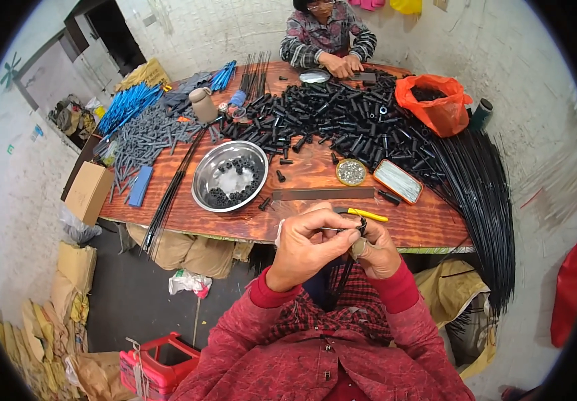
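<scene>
My left hand (312, 246) and my right hand (379, 255) meet just over the table's front edge. The left fingers pinch a thin metal pin (328, 229) that points toward the right hand. Between the right thumb and fingers sits a small black part (361, 227), partly covered by the fingertips. Dark thin rods (343, 277) hang below it; whether they join it is hidden. Yellow-handled pliers (369, 214) lie just beyond the hands, behind them a flat dark bar (325, 194). Farther back are a round tin (338, 175) of small metal bits and a rectangular tin (376, 172) of pins.
A steel bowl (211, 162) holds black ring-like pieces. Black tubes (315, 113) heap across the back, beside an orange-red bag (449, 117). Long black rods (482, 207) overhang the right edge. Grey tubes (145, 144) cover the left. A person (328, 40) works at the far side.
</scene>
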A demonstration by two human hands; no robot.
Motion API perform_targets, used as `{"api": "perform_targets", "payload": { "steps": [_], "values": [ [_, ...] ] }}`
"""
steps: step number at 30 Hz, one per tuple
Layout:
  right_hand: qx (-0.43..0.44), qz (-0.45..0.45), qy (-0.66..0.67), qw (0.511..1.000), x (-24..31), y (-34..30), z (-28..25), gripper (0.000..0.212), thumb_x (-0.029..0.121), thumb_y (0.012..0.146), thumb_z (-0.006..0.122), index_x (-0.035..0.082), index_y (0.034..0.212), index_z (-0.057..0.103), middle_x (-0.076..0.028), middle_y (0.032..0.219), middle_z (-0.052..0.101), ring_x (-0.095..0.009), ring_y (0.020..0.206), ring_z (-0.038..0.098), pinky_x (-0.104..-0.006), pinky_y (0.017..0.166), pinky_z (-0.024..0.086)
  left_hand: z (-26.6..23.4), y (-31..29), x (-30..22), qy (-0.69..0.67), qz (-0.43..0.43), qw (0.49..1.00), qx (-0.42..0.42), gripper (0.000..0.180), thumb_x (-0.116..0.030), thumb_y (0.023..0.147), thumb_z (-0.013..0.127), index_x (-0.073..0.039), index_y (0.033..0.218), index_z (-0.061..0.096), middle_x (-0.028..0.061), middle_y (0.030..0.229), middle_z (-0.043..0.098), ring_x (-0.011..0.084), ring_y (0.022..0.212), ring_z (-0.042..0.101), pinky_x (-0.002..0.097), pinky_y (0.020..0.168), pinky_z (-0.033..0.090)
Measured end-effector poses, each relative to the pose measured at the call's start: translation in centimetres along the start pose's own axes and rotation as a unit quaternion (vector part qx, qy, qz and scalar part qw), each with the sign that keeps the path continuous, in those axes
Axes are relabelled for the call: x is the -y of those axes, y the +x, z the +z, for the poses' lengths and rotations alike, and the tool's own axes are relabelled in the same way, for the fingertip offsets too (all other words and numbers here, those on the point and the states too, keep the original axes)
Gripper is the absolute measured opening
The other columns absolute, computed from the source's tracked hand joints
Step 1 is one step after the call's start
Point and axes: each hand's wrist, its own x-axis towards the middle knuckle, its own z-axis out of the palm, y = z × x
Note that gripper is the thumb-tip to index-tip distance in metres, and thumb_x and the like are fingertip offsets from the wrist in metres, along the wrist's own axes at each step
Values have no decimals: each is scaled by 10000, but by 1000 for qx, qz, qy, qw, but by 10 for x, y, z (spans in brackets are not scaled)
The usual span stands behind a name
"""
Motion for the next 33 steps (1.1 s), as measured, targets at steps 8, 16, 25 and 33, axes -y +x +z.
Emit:
{"api": "perform_targets", "payload": {
  "steps": [8, 16, 25, 33],
  "values": [
    [14, 37, 39, 998, 0, 0, -3, 339, 229, 790, 766, 61, 1046, 619, 42, 891, 607, -55, 742, 534, -205, 674, 422, -5, 0, 0, 3, 5, 1000, 13, 148, 10, 771, 729, -13, 917, 714, -34, 726, 480, 34, 656, 418, 196, 559, 333],
    [13, -6, -16, 1000, 5, 4, 5, 203, 200, 863, 694, 66, 964, 579, 33, 836, 554, -50, 709, 484, -199, 629, 392, -4, -1, 1, 25, 7, 1000, 1, 150, 1, 782, 723, -17, 930, 717, -34, 730, 473, 37, 654, 422, 197, 564, 338],
    [-24, -33, -28, 999, 6, 1, 7, 201, 200, 871, 684, 59, 950, 564, 12, 832, 554, -64, 710, 492, -212, 645, 402, -2, 5, 7, -11, -19, 1000, -6, 161, -32, 796, 729, -24, 957, 720, -34, 733, 489, 15, 645, 428, 172, 526, 322],
    [17, -8, -25, 1000, 12, -3, -2, 264, 236, 844, 714, 52, 960, 565, 27, 861, 546, -53, 729, 486, -207, 651, 407, -2, 9, 10, -29, 6, 998, 51, 146, -25, 779, 726, -30, 925, 722, -36, 729, 520, 17, 642, 416, 193, 535, 291]
  ]
}}
